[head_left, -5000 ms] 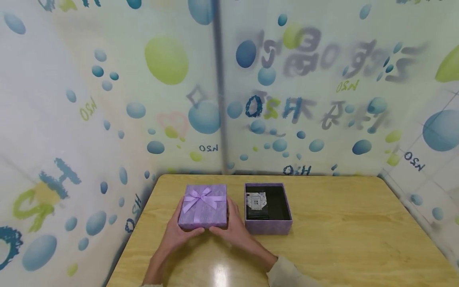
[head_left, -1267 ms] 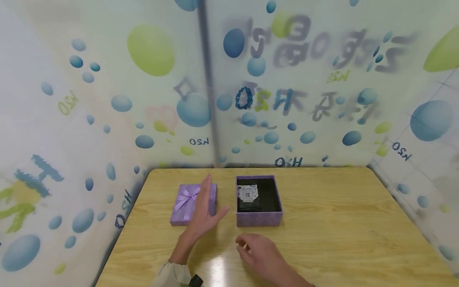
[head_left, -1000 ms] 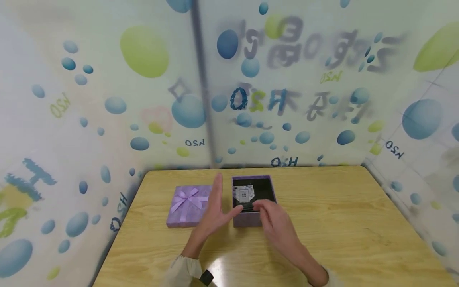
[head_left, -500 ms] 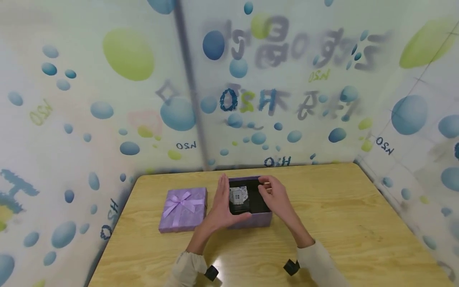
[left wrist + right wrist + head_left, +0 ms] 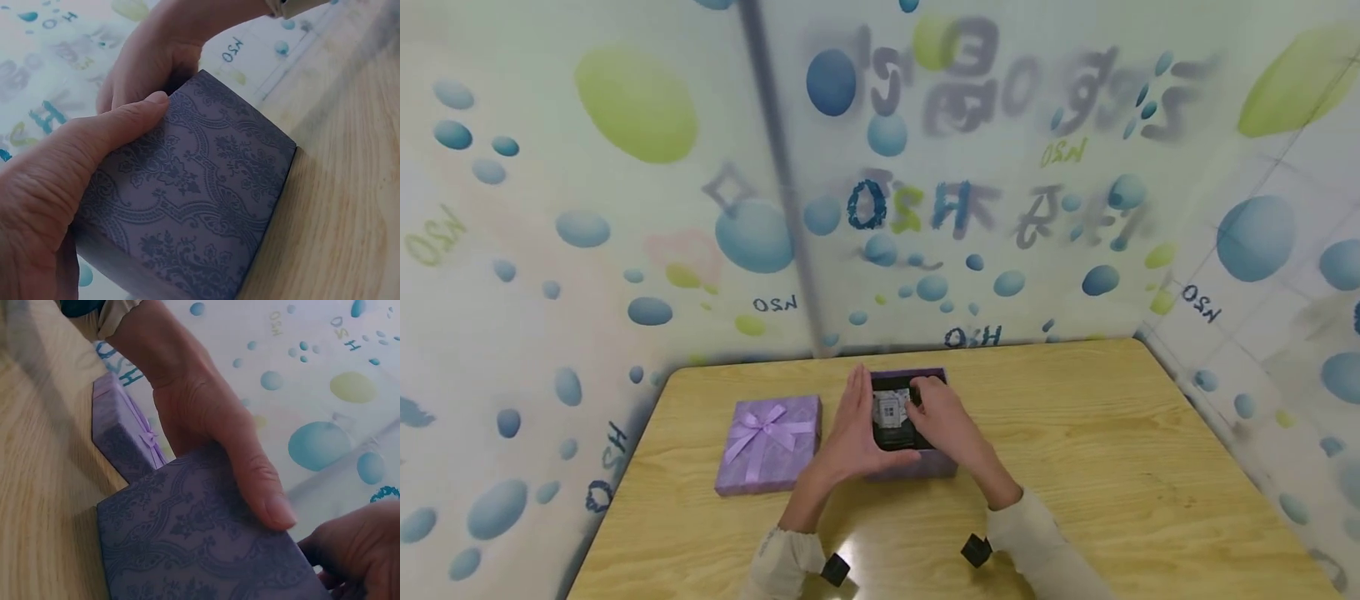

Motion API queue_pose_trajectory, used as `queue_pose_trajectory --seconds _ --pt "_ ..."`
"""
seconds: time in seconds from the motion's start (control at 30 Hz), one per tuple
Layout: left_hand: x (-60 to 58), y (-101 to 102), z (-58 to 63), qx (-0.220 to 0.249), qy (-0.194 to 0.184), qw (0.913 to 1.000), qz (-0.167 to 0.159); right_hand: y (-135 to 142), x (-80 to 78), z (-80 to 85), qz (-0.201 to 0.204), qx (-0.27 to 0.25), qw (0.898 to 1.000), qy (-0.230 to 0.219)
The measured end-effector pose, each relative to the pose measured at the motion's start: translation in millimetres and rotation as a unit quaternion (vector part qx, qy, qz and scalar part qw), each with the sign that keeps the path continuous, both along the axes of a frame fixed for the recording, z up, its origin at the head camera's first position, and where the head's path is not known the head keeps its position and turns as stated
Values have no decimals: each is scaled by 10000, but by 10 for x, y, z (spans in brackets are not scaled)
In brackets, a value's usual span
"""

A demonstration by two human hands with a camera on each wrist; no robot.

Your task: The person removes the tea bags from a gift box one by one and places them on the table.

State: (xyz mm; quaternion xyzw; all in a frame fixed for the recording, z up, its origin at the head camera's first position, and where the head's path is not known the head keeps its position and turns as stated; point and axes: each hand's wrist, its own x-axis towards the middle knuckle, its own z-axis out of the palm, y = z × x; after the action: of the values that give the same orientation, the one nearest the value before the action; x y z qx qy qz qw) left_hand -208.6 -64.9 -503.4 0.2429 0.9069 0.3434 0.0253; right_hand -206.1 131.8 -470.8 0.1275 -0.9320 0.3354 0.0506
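In the head view, the left hand [image 5: 855,439] lay with straight fingers along the left side of the purple box [image 5: 925,465], thumb across its front, apparently to steady it. The packet [image 5: 891,411] lay inside, right of that hand, by the right hand [image 5: 945,419], whose hold could not be told. The lid [image 5: 775,446] sat left of the left hand. The left wrist view showed the right hand dipping behind the front; in the right wrist view, its fingertips were hidden.

Lid [image 5: 771,446] left of box [image 5: 917,469] on table [image 5: 1112,467]; packet [image 5: 889,412] in box
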Motion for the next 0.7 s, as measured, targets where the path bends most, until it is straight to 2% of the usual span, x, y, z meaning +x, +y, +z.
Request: queue_pose_trajectory --seconds 0.1,0.23,0.4,0.57,0.7 --pt "3 -7 -7 -75 111 9999 7 -101 -49 -8 -112 763 9970 -90" --pt "10 -13 -2 -86 141 9999 24 -198 -99 -64 -255 1151 9915 -544" --pt "0 -17 -4 -30 97 9999 93 -207 -129 -126 -189 1034 9882 -1110" --pt "-30 -17 -4 -92 267 9996 50 -188 -147 -140 -22 1074 9881 -1100" --pt "-41 -4 -17 -199 308 9993 59 -177 -154 -150 -36 1095 9881 -1083"
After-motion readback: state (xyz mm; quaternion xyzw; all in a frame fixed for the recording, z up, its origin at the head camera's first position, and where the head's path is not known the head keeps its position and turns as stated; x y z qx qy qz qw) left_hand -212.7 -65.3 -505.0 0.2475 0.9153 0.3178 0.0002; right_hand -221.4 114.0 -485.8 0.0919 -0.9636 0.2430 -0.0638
